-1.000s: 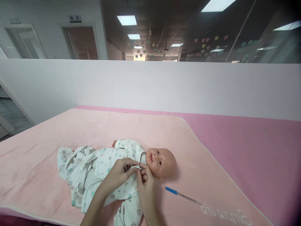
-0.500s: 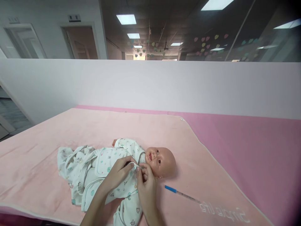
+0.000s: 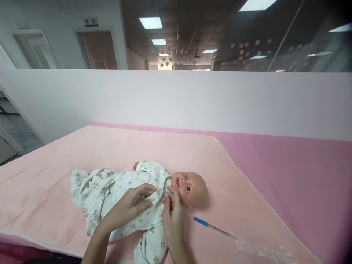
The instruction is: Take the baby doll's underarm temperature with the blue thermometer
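A baby doll lies on its back with its head to the right, wearing a white patterned baby shirt. My left hand holds the shirt's front flap by its edge, thumb below and fingers above, raising the cloth a little. Close to the doll's chin, my right hand pinches the shirt near the collar; its fingertips partly hide the spot. Bunched patterned cloth covers the doll's legs at left. One sleeve stretches toward me.
The doll rests on a peach blanket spread over a pink surface. A blue-capped pen-like stick lies right of my right hand. Behind the table runs a low white wall.
My left hand has shifted slightly left and spread its thumb and fingers wider, drawing the flap edge up. My right hand keeps its pinch by the collar. The view has turned a little.
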The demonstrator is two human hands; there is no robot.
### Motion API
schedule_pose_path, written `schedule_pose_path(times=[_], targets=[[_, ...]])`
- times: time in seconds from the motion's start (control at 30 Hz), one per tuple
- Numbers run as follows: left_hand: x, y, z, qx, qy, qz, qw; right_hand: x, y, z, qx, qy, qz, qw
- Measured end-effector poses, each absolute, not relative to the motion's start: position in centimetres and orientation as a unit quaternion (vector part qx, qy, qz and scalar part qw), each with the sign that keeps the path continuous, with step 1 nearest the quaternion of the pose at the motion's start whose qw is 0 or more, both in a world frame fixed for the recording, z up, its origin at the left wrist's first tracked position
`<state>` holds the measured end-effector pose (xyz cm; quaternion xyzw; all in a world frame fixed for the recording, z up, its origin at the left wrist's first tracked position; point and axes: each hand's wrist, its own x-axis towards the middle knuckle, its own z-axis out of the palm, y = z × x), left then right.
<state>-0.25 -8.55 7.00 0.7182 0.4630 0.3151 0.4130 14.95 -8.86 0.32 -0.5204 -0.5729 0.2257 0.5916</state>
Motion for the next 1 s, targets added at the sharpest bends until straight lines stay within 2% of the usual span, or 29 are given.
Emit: schedule_pose_path(times=[0.23,0.47,0.63,0.87,1.0], targets=[[-1.4,-8.7,6.0,0.72,0.506,0.336,0.334,13.5,-9.2,1.1,-0.448,-0.705,0.165,0.524],[-1.6,-8.8,5.1,0.705,0.537,0.347,0.307,13.4,-9.0,0.4,-0.458,-0.722,0.169,0.491],[-2.6,-9.0,5.4,0.685,0.533,0.35,0.352,13.6,-9.3,0.2,-0.458,-0.729,0.183,0.475],[-1.7,-8.5,4.8,0.656,0.522,0.396,0.375,13.7,-9.3,1.5,-0.389,-0.725,0.172,0.542],[-0.9,-8.4,4.7,0.641,0.506,0.413,0.403,13.8,-8.8,1.4,-0.4,-0.749,0.137,0.51]])
